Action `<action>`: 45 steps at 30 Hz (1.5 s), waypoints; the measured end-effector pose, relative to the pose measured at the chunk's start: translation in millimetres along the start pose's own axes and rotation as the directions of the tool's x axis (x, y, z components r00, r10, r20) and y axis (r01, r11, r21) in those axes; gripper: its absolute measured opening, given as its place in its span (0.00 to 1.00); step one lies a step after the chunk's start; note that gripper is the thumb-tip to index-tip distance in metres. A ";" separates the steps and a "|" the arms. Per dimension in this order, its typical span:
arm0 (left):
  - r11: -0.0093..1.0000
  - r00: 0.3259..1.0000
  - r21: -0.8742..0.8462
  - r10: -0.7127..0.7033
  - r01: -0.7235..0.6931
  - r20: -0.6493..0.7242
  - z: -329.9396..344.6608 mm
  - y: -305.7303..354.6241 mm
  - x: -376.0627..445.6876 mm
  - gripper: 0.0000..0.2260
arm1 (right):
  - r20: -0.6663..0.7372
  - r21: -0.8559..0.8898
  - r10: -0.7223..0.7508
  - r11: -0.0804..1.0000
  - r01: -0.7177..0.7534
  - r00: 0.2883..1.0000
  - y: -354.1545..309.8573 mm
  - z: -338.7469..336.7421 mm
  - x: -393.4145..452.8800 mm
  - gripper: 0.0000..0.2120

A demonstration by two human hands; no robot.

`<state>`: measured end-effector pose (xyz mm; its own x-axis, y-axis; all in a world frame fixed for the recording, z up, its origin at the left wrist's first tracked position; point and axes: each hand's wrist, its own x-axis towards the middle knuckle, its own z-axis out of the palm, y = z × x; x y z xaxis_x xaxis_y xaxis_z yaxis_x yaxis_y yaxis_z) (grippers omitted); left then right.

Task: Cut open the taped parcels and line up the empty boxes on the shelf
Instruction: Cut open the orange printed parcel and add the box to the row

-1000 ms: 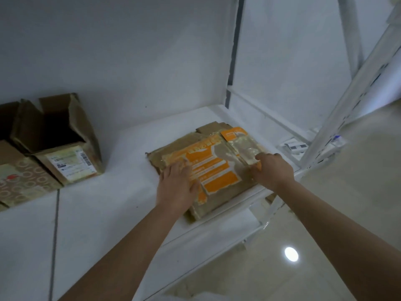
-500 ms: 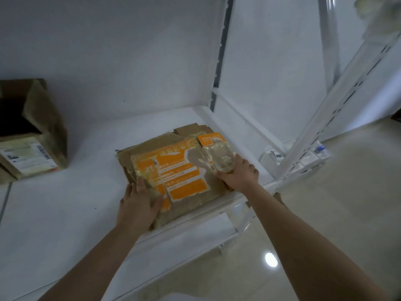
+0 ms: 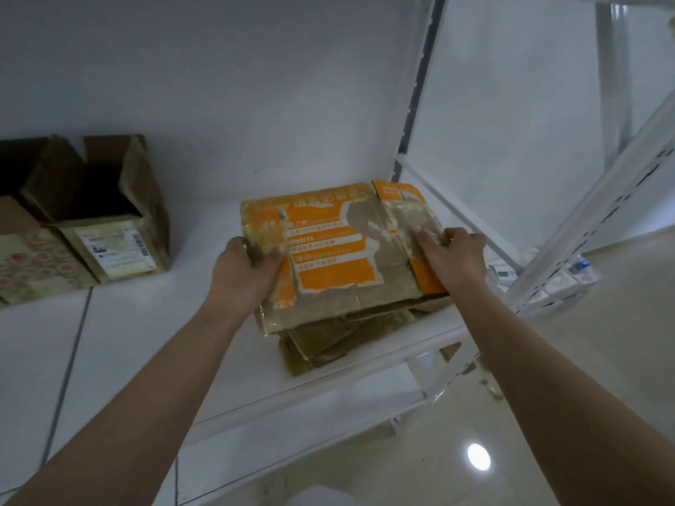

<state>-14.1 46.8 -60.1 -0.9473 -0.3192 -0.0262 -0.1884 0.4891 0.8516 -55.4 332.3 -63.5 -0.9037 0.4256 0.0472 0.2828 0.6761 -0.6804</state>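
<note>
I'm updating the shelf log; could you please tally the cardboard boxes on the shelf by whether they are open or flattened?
Open boxes standing at the left: 2, the labelled box and the patterned box.
Flattened box with orange print, held in both hands: 1, the orange box.
Total: 3.

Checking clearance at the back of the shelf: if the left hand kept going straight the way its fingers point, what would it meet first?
Beyond the orange-printed parcel that the left hand grips, probably the white back wall; the open boxes sit off to the left. Depth is unclear.
</note>
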 end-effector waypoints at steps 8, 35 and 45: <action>0.984 0.997 -0.167 0.044 -0.055 -0.070 -54.5 -9.1 13.5 0.25 | 0.048 0.186 -0.033 0.982 0.023 0.998 -26.3 15.6 -24.6 0.33; 0.942 0.941 -0.178 0.238 -0.284 -0.243 -409.8 -211.9 -20.1 0.23 | 0.036 0.478 -0.184 0.866 0.145 0.982 -261.1 212.2 -310.5 0.23; 0.911 0.947 -0.363 0.080 -0.196 -0.312 -532.8 -282.4 -81.9 0.24 | 0.243 0.720 -0.447 0.678 0.149 0.861 -344.8 245.1 -441.0 0.40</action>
<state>254.7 -497.7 -19.6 -0.8312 -0.5163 0.2062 0.1085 0.2132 0.9710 166.8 -235.8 -29.0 -0.9825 -0.0821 0.1672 -0.1743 0.0885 -0.9807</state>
